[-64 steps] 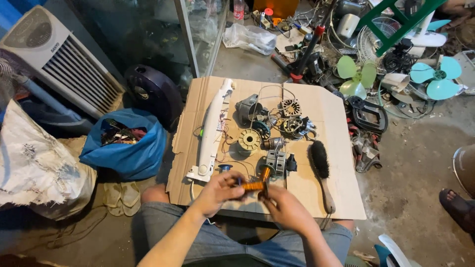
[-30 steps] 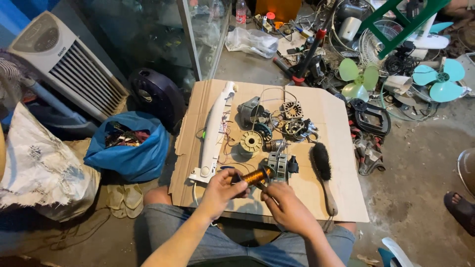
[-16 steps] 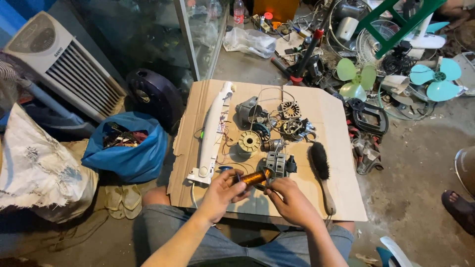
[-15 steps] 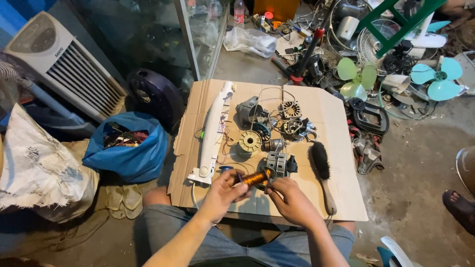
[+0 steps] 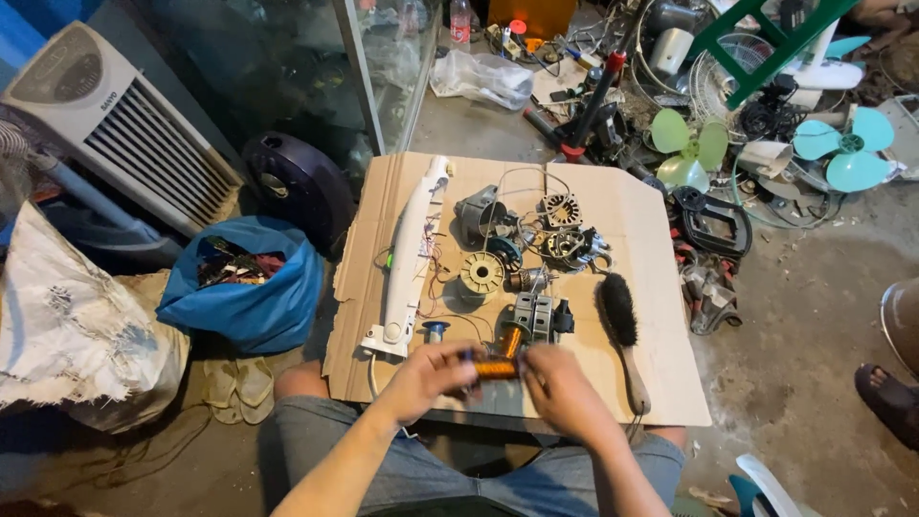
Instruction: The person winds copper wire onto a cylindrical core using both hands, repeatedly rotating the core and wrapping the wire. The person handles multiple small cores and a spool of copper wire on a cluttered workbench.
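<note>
I sit at the near edge of a sheet of cardboard (image 5: pixel 651 230) laid on the floor. Both hands hold a small copper-wound coil (image 5: pixel 495 369) between them: my left hand (image 5: pixel 431 371) grips its left end, my right hand (image 5: pixel 560 388) its right end, just above the cardboard's near edge. Beyond the coil lie a laminated metal core block (image 5: pixel 532 316), a second copper coil (image 5: pixel 512 337), a round wound rotor (image 5: pixel 481 275), motor stators (image 5: pixel 560 211) and a long white plastic housing (image 5: pixel 410 258).
A black-bristled brush (image 5: pixel 622 325) lies to the right of my right hand. A blue bag (image 5: pixel 244 297) and a white air cooler (image 5: pixel 105 134) stand to the left. Fan blades (image 5: pixel 689 148), cables and scrap parts crowd the back right. Another person's sandalled foot (image 5: pixel 885 397) is at far right.
The coil has turned from tilted to lying level between my hands, and both hands have drawn slightly nearer to me. The parts on the cardboard have not moved.
</note>
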